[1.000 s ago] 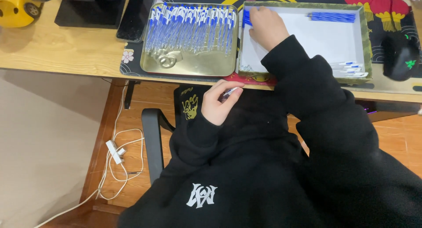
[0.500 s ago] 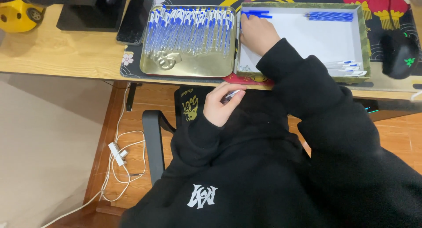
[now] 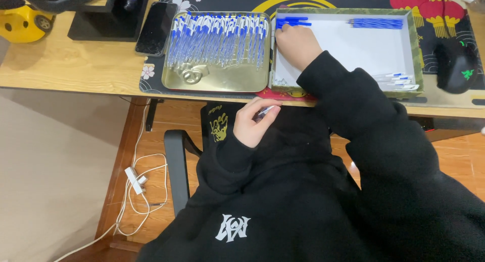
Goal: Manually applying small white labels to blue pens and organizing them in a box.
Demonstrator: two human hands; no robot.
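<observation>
A dark-screened phone (image 3: 156, 28) lies left of the gold tray (image 3: 222, 83).

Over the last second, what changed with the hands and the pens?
The right hand slid slightly left and toward the white tray's top-left corner, ending at the small group of blue pens there. The left hand stayed near the lap, holding a pen. The gold tray of pens and the phone did not move.
</observation>
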